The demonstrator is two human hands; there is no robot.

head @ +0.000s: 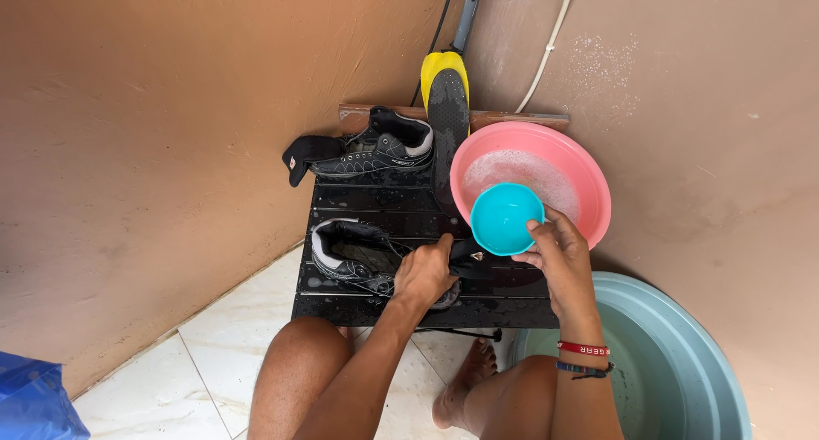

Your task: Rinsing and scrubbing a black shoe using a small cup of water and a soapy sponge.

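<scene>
My left hand (424, 272) grips the black tongue of a black and grey shoe (351, 259) that lies on a wet black slatted table (401, 205). My right hand (559, 252) holds a small turquoise bowl (505, 217) by its rim, just above the table and in front of a pink basin (589, 171) of soapy water. A second black shoe (380, 150) rests at the table's far edge, apart from both hands.
A black and yellow insole (450, 107) leans upright against the wall corner behind the table. A dark insole (305, 154) lies left of the far shoe. A large grey-green tub (682, 355) stands on the tiled floor at the right. Blue plastic (34, 397) shows at bottom left.
</scene>
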